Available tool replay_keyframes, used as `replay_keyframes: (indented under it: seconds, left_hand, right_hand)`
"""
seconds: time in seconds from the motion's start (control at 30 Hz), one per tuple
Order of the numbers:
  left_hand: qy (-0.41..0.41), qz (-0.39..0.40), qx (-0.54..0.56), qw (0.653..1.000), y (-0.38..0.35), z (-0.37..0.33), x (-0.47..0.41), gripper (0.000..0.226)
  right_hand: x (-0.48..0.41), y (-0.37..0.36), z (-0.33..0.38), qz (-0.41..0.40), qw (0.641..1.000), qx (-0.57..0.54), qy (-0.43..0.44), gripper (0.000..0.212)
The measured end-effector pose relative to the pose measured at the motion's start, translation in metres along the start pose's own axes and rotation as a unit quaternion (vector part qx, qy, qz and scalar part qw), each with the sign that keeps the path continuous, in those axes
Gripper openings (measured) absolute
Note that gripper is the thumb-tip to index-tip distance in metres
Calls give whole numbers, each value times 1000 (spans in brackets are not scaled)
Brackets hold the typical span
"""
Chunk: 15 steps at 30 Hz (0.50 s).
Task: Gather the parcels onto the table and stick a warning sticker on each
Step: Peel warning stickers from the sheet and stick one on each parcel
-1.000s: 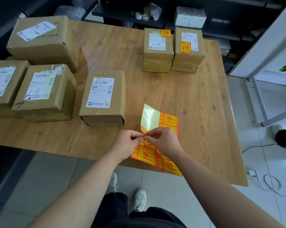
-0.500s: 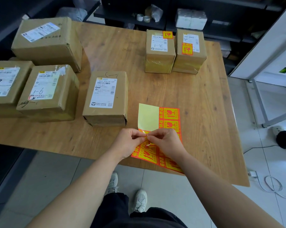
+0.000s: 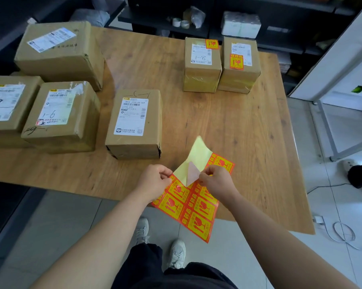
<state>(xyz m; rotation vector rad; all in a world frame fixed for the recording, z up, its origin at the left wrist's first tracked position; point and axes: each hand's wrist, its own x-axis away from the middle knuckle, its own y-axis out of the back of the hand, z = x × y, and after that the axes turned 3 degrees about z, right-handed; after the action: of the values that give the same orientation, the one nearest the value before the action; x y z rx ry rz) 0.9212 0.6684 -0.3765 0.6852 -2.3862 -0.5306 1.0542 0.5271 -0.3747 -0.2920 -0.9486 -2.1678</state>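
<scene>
I am viewing both hands above the near edge of the table, with the sticker sheet hanging between them and its lower half overhanging that edge. The left hand is pinching the sheet's left edge between curled fingers and thumb. The right hand is pinching the corner of a partly peeled sticker, whose pale underside is showing as a triangle between the two hands. Just beyond the hands, the bare yellow backing is curling upward off the table. The nearest parcel is sitting just beyond the left hand, apart from the sheet, and is showing only a white shipping label on top. The front-left parcel and the edge parcel are sitting side by side well to the left, with the large parcel behind them. At the far side, well apart from both hands, the first far parcel and the second far parcel are standing side by side, each carrying a red-and-yellow warning sticker.
</scene>
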Motion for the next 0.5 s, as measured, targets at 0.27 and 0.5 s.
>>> replay_keyframes:
  seconds: [0.27,0.5]
  left_hand:
    - [-2,-27,-108,994,1,18,-8,14]
    - [-20,-45,-210,976,1,23,-15,25]
  right_hand:
    - [-1,9,-7,26,987,-138,-73,22]
    - [0,23,-6,29,957,-274,-95,17]
